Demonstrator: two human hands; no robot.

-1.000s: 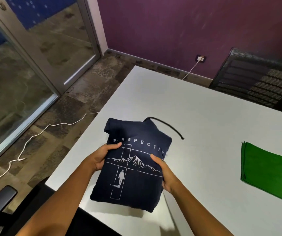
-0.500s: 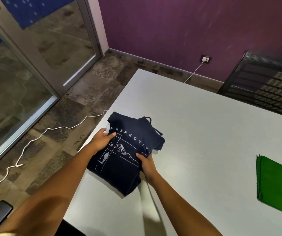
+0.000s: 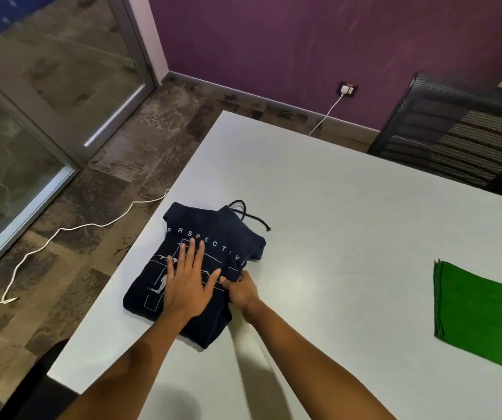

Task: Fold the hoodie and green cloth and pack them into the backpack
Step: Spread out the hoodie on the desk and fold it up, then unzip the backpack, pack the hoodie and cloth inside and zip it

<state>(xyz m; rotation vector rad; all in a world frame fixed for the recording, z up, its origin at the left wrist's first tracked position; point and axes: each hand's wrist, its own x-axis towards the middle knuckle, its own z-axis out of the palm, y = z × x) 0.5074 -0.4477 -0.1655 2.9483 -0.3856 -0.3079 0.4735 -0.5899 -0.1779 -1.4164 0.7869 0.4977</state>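
Folded navy hoodie (image 3: 213,237) lies near left edge of white surface (image 3: 349,213). Left hand (image 3: 189,283) flat on its print, fingers straight and spread. Right hand (image 3: 242,289) pinches hoodie's right edge, fingers curled. Folded green cloth (image 3: 480,316) well apart, at right.

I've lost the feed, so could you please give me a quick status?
Left hand flat on folded hoodie; right hand pinching its edge. Green cloth folded, apart. Backpack not identifiable.
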